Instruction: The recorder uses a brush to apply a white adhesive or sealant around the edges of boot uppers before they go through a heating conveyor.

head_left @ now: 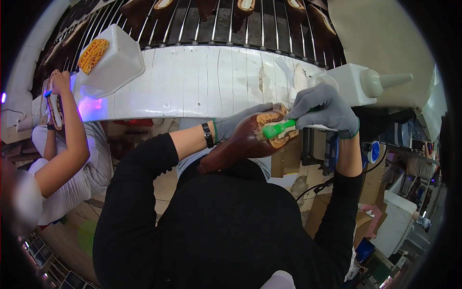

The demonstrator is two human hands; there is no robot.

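Note:
A glossy dark brown boot (236, 144) lies tilted across my lap, its tan, rough-edged sole side facing up. My left hand (239, 121), in a grey glove, grips the boot from its far side; the fingers are partly hidden behind it. In my gloved right hand (327, 110) is a small brush (277, 129) with a green end, pinched between thumb and fingers. The green end touches the boot's sole area, and its bristles cannot be made out.
Ahead runs a white ledge (192, 72) beside a roller conveyor (221, 31) carrying several brown boots. A white container (113, 60) with a yellow sponge (93, 56) stands left, another white container (344, 84) right. At left, a co-worker's hand (60, 82) holds a blue tool at a boot.

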